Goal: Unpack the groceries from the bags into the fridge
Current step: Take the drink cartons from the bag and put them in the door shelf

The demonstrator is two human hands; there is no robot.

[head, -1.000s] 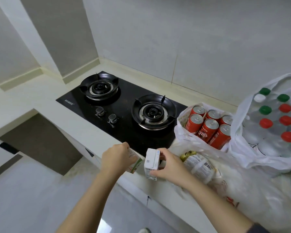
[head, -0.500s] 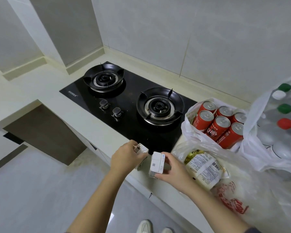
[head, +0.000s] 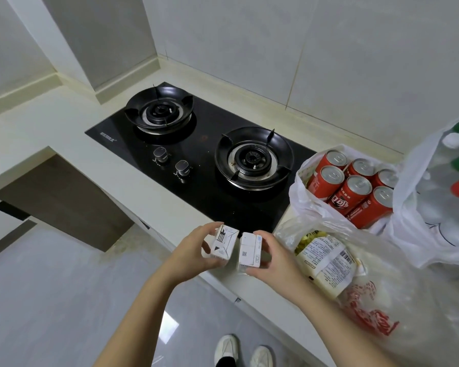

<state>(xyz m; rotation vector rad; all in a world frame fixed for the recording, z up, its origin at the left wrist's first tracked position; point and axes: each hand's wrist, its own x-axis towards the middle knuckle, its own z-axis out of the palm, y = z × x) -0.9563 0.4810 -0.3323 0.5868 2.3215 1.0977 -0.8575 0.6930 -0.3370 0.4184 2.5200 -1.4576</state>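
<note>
Over the front edge of the counter (head: 72, 144), a small white carton (head: 224, 243) is gripped in the curled fingers of the left hand (head: 194, 254). A second carton (head: 249, 250) is pinched between the thumb and fingers of the right hand (head: 274, 254). Both are held upright, just beside each other. Right of them, a labelled packet (head: 326, 263) is seen inside a clear bag (head: 382, 274). Behind it, red cans (head: 353, 192) are packed in a white bag (head: 301, 189), beside a bag of capped bottles (head: 414, 197).

Set into the counter (head: 64, 144), far left: hob (head: 204, 181). Right of it, cans (head: 353, 192) upright in first bag (head: 300, 197). Farther right, bottles (head: 440, 202) in second bag (head: 408, 186). Near right, packet (head: 326, 260) inside third bag (head: 408, 300). Left of that, side by side: left carton (head: 223, 243) in left hand (head: 196, 250), right carton (head: 249, 250) in right hand (head: 273, 258).
</note>
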